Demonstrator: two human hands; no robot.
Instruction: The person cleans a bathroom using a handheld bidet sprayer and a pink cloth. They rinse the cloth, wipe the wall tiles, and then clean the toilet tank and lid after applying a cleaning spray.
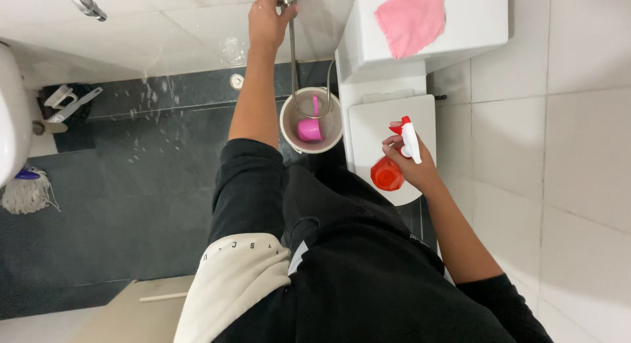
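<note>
Right of centre in the frame, the red spray bottle (389,171) with its white trigger sits in the closed right hand (413,164), held over the shut white toilet lid (384,123). At top centre the left hand (266,21), arm stretched up, is wrapped around the metal hose (292,50), which loops down into a pale bucket (289,129) holding a pink mug (309,129). The floor (118,205) is dark grey tile, the walls white tile; a pink cloth (411,18) lies on the cistern (480,24), and a mop head (26,193) lies at the left edge.

Bathroom (toilet (394,129), tiled walls (578,119))
</note>
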